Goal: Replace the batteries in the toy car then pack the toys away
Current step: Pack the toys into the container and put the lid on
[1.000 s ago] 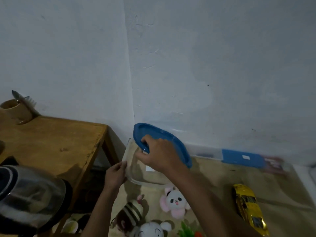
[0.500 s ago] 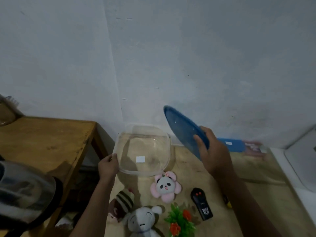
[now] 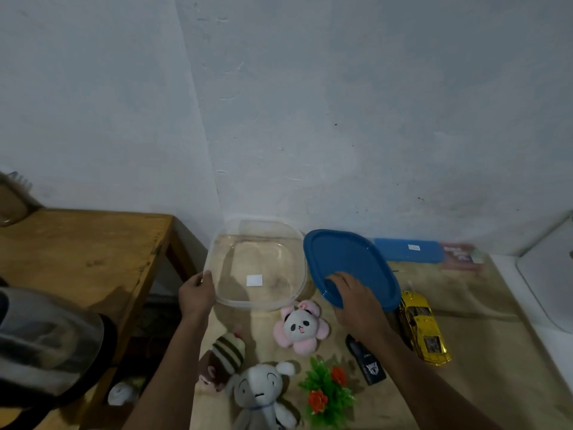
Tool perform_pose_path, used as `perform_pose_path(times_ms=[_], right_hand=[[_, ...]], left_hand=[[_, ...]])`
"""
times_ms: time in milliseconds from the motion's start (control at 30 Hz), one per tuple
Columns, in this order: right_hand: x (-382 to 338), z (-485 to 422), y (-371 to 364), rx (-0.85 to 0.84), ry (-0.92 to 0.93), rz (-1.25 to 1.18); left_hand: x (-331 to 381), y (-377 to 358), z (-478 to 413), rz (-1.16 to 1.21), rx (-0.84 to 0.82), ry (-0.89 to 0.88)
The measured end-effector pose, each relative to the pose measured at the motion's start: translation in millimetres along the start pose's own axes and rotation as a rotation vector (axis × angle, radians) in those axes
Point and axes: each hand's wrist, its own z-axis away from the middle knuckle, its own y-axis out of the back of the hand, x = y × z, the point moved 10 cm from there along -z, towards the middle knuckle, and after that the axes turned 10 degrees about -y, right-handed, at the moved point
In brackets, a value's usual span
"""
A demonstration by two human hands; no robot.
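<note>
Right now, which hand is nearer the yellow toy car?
Right. The right hand rests on the blue lid just left of the yellow toy car; the left hand grips the clear container, far across.

container (image 3: 259, 265) left of lid (image 3: 350, 263), plush toys (image 3: 299, 327) before container, toy car (image 3: 423, 328) at right

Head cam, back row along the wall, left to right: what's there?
Wooden table → clear container held by left hand → blue lid under right hand → blue case.

Two bare forearms, hands (image 3: 198, 293), no sleeves
</note>
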Motion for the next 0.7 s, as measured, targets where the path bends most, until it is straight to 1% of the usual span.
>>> perform_pose_path(times_ms=[133, 200, 233, 267, 333, 367, 400, 467, 533, 600, 633, 700], right_hand=[[28.8, 2.9, -31.3, -0.217, -0.128, 0.049], [40.8, 7.0, -38.7, -0.316, -0.186, 0.068], [42.4, 9.6, -34.7, -0.307, -0.198, 0.037], [40.4, 12.9, -24.2, -0.246, -0.192, -0.031], [33.6, 25.4, 1.6, -0.082, -0.147, -0.266], [29.8, 34.9, 8.7, -0.066, -0.116, -0.35], [24.4, 45.6, 11.0, -0.098, -0.078, -0.372], [15.1, 69.0, 1.3, -0.263, -0.002, -0.265], [6.9, 93.3, -12.1, -0.456, 0.067, -0.142], [0.9, 112.1, -27.5, -0.607, 0.103, -0.105], [-1.9, 118.8, -35.6, -0.64, 0.117, -0.103], [-5.0, 126.1, -55.5, -0.658, 0.136, -0.121]], left_hand=[[4.1, -0.7, 10.9, -0.06, -0.036, -0.065], [9.0, 1.0, 22.1, -0.136, -0.021, -0.128], [12.4, 2.7, 28.9, -0.205, -0.009, -0.165], [15.4, 4.5, 36.8, -0.291, -0.002, -0.195], [16.2, 6.1, 52.0, -0.443, -0.02, -0.221], [13.9, 6.2, 58.1, -0.495, -0.046, -0.223], [10.8, 5.2, 63.0, -0.539, -0.083, -0.224], [5.4, 2.4, 73.3, -0.628, -0.193, -0.215], [-1.8, -3.2, 86.5, -0.761, -0.36, -0.195], [-15.2, -8.2, 101.2, -0.917, -0.552, -0.165], [-25.4, -9.1, 108.8, -0.976, -0.642, -0.134], [-45.6, -11.5, 121.6, -1.01, -0.773, -0.077]])
